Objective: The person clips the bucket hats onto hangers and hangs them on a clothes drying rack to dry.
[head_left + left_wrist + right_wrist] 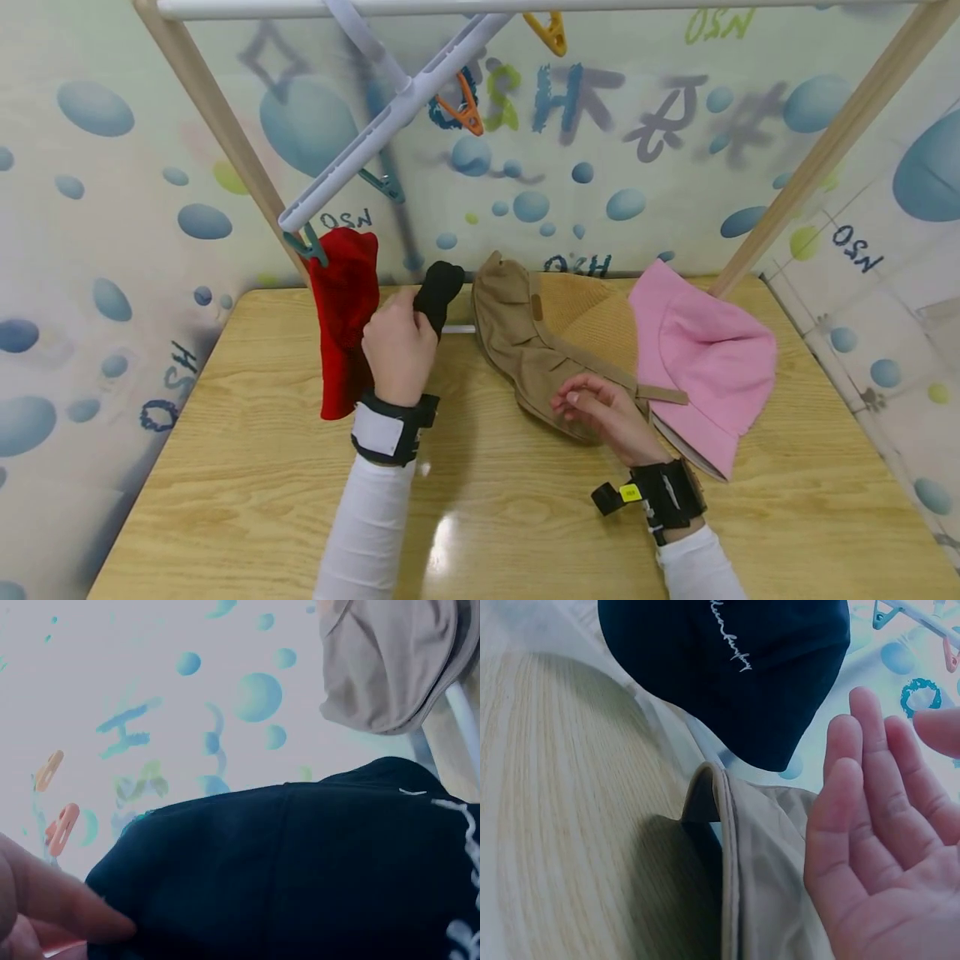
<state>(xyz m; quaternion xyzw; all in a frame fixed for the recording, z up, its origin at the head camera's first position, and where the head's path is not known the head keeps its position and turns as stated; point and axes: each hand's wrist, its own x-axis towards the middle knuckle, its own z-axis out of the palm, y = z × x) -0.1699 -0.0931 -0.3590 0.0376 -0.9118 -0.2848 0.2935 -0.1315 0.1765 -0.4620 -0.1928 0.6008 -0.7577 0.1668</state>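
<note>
The left hand [401,343] pinches the black hat [440,292], seemingly its only support. The right hand [611,419], loosely extended, holds nothing.

Wears white sleeves [367,533] at the bottom edge, a black wristband [413,431] with a white rectangular patch [377,430] lower left of centre, and a second black wristband [675,493] with yellow label [630,493] lower right.

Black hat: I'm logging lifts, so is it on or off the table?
Off: the left hand holds the black hat, and the right wrist view shows it raised clear of the table.
</note>
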